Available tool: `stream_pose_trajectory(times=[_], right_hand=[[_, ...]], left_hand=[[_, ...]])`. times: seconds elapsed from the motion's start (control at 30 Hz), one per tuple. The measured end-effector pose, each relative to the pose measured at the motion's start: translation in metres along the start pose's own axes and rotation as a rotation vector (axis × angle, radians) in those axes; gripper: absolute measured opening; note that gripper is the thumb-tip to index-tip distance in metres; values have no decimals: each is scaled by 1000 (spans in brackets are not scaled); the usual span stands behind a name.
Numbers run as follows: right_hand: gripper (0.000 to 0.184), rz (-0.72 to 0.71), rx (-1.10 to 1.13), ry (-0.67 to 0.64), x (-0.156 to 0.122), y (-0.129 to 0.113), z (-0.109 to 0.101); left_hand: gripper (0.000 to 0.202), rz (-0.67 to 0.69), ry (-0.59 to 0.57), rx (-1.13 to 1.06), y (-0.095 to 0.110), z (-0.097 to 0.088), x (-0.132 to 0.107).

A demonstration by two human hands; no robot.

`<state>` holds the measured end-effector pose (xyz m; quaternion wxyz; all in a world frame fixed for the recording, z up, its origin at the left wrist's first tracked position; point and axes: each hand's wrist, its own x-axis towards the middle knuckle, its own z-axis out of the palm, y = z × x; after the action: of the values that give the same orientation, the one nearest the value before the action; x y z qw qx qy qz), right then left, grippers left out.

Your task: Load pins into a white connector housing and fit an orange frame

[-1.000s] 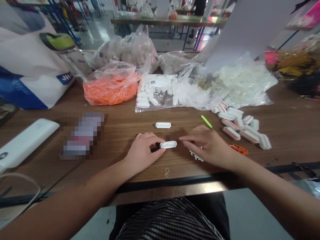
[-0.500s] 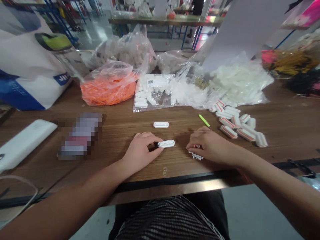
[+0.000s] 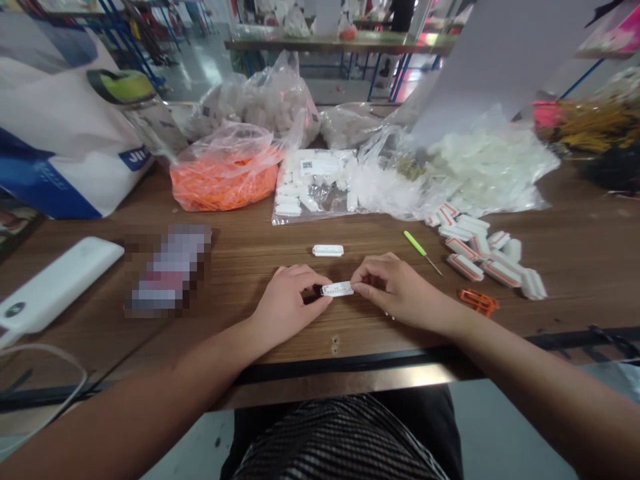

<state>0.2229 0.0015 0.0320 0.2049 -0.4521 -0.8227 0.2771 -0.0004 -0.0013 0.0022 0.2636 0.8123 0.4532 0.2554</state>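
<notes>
Presently, the left hand [image 3: 285,301] keeps a narrow grip on the white connector housing [image 3: 337,289] while the right hand [image 3: 395,288], closure and contents indiscernible, works its right end, likely requiring steady alignment.

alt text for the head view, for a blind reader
The left hand holds one end of a small white part at a brown table; the right hand is at its other end. A similar part lies beyond; to the right are a green-handled pick and piled white pieces.
</notes>
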Motion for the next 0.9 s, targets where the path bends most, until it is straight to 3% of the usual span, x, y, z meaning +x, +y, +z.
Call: stream_pose_trajectory(times=[0.33,0.47,0.57,0.7,0.8,0.9], right_hand=[[12,-125,-220,-3,1,2,6],[24,-289,-379,83,-6,1,9],[21,-371,-402,168,-12,3,9],[16,-379,-364,230,-16,3,8],[18,-398,-402,206,-15,1,11],[20,-321,-380,140,-12,-1,14]], left_hand=[[10,4,-1,6,0,1,-1],[12,7,13,0,-1,2,-1],[12,7,22,-3,-1,2,-1],[11,5,13,-5,-1,1,-1],[11,1,10,0,0,1,-1],[11,8,5,4,0,1,-1]])
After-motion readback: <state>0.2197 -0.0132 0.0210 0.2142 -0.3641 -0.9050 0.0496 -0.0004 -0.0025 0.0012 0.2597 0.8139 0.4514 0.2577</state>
